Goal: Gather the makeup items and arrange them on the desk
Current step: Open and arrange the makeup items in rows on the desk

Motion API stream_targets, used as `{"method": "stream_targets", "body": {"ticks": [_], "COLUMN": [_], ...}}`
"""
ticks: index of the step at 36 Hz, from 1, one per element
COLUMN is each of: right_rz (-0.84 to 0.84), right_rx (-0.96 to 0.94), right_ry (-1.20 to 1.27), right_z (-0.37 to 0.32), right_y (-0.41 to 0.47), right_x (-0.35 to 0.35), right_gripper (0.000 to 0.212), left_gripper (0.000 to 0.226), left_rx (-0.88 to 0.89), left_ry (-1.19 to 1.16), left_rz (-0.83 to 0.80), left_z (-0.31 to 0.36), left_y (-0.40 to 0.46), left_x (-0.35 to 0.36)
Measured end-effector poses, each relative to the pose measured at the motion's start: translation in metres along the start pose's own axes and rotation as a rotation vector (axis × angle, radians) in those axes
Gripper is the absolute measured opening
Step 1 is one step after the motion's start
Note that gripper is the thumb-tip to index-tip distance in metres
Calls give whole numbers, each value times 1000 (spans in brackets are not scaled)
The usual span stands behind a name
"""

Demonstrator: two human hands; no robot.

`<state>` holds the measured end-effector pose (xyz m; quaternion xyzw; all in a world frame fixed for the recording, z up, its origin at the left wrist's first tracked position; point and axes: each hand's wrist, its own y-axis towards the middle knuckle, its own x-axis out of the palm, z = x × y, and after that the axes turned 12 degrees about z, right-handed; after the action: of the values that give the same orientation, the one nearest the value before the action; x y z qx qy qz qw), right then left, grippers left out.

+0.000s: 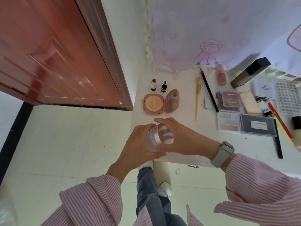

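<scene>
We are gripping a clear round jar [158,137] between both hands, left hand [140,144] and right hand [180,137] fingers curled around it, over the near table [179,154] edge. Just beyond our fingers, an open pink compact [154,104] is lying.

The clear jar [160,137] is partly covered by the left hand [138,144] and the right hand [182,137], so its contents cannot be read. The door [57,51] is blurred. The right edge cuts off a pale bottle [296,128] and the sticker sheet [288,97]. The label on the palette [230,99] is too small to read.
</scene>
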<state>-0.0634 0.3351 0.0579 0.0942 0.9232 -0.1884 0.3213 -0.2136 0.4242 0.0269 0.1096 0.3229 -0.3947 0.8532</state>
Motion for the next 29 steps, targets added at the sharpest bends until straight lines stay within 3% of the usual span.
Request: {"method": "stream_targets", "body": {"ticks": [4,14,20,23,26,29], "right_rz": [-25,37,55,25,124,176], "right_rx": [-212,-490,-594,-429,-79,198], "right_ry": [-106,-323,-435,-283,-22,59], "right_z": [11,21,30,24,12,12], "right_y": [-5,-12,-13,-17,-20,-12], "right_x": [0,1,7,5,6,18], "right_gripper": [83,83,84,89,86,84], "left_gripper": [79,73,94,88,84,87], "left_rx": [36,38,132,104,148,175], "left_ry": [16,72,174,158,284,323], "left_rz": [-29,-181,-221,-190,-148,-113], "left_z": [7,-7,-23,-24,-29,-33], "left_y": [3,14,21,22,25,24], "left_x": [-2,-3,-3,-2,6,11]}}
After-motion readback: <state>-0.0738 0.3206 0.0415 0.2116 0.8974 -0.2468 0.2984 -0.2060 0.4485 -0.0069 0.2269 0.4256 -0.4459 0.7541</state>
